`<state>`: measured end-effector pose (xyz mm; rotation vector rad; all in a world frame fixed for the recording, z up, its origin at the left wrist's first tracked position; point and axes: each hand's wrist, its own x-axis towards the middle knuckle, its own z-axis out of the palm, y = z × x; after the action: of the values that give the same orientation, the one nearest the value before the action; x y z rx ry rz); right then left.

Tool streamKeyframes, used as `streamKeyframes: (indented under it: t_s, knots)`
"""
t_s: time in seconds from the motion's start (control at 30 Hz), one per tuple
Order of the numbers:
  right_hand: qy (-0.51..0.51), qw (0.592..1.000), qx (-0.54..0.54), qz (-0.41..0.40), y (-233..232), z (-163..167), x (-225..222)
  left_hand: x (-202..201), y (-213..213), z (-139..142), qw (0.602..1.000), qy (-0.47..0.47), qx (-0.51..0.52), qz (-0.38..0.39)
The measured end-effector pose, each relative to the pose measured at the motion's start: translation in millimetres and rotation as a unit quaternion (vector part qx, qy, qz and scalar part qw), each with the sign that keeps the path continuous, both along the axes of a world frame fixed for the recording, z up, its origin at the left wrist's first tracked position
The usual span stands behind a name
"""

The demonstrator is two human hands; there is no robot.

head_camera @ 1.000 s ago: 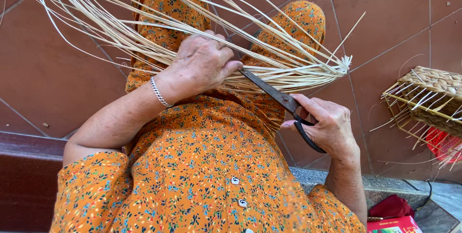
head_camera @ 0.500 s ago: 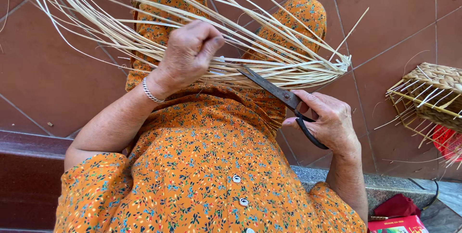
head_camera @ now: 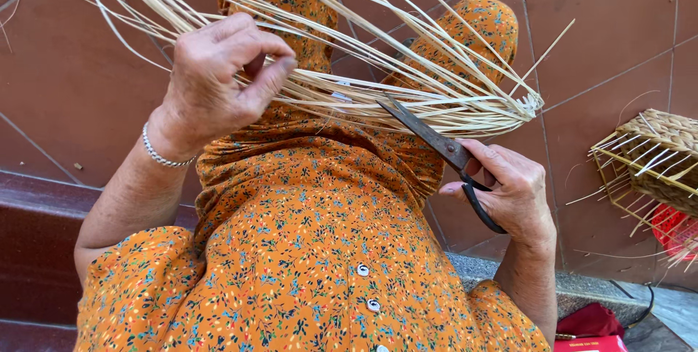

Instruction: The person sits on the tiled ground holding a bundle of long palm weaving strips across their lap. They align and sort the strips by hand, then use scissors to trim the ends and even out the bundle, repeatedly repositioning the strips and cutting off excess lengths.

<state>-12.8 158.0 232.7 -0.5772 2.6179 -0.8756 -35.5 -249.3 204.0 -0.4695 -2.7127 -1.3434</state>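
A bundle of long pale cane strands (head_camera: pixel 451 108) fans across my lap, over my orange flowered dress (head_camera: pixel 313 250). My left hand (head_camera: pixel 218 79), with a silver bracelet on the wrist, is raised at the left, and its thumb and fingers pinch a few of the strands. My right hand (head_camera: pixel 512 192) holds dark metal scissors (head_camera: pixel 425 134) by the handles. The closed blades point up and left into the bundle, near where the strands gather.
A half-woven cane basket (head_camera: pixel 654 156) with loose upright strips lies on the tiled floor at the right, with something red (head_camera: pixel 676 228) beneath it. A red bag (head_camera: pixel 589 319) sits at the bottom right. A dark red step (head_camera: pixel 36 228) runs along the left.
My left hand has lifted off the bundle and moved left and upward, now pinching a few strands. My right hand with the scissors has barely moved.
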Motion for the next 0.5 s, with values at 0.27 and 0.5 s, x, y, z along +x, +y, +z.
streamKeyframes:
  t_s: [0.27, 0.5]
  knots:
    - [-0.004, 1.000, -0.009, -0.010, -1, 1, 0, 20, 31, -9, 0.982, 0.015, -0.033, -0.186]
    - [-0.005, 1.000, -0.011, 0.021, -12, 7, 2, 17, 27, -25, 0.995, 0.070, 0.019, -0.068]
